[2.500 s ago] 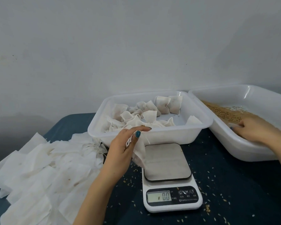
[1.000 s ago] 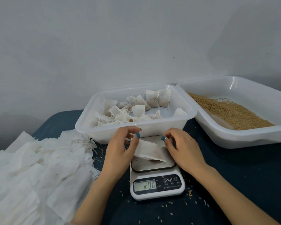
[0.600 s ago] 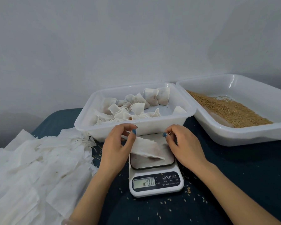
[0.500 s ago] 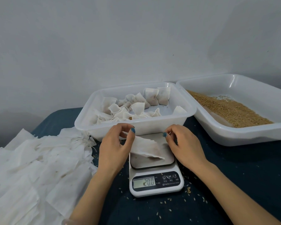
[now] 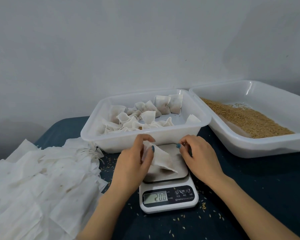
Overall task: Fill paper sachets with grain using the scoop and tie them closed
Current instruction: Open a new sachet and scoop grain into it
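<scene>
The left hand (image 5: pixel 132 163) pinches the sachet (image 5: pixel 163 160) by its gathered end. The right hand (image 5: pixel 199 158) curls just beside it, and I cannot tell what it holds. The sachet is white, creased paper and lies on the scale (image 5: pixel 168 196), mid-front of the desk (image 5: pixel 249 196). Its long axis runs back-left to front-right, with a corner pointing front-right.

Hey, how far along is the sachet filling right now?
Done: tied sachets lie in the sachet tub. In hand: the left hand and right hand hold a filled sachet on the scale, reading 20.0, apparently untied. Left: a pile of empty sachets, and grain in the grain tub.
</scene>
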